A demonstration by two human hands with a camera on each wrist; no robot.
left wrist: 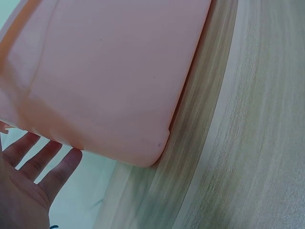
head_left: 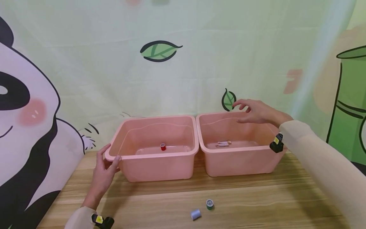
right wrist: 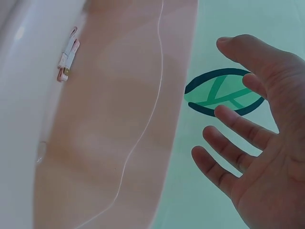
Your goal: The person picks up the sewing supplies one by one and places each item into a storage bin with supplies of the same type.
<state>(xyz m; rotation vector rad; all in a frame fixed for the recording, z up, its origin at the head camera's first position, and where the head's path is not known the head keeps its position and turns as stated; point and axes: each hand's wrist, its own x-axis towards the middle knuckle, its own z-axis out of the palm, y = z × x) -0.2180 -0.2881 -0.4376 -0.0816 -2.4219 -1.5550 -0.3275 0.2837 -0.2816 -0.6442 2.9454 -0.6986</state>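
Two pink plastic bins stand side by side on the table. At the near left corner of the left bin (head_left: 160,168), my left hand (head_left: 102,175) holds the rim, thumb at the front edge and fingers along the outer side. Inside that bin is a small red spool (head_left: 163,146). My right hand (head_left: 255,112) hovers over the far part of the right bin (head_left: 240,163), fingers spread and slightly bent, nothing in it. Small pale pink-and-white folded strips (head_left: 223,144) lie on that bin's floor, also visible in the right wrist view.
A green spool (head_left: 210,204) stands on the wooden table (head_left: 160,200) in front of the bins. Beside it a light blue spool (head_left: 195,214) lies on its side. Behind the bins hangs a pale green cloth (head_left: 200,73) printed with leaves and a panda.
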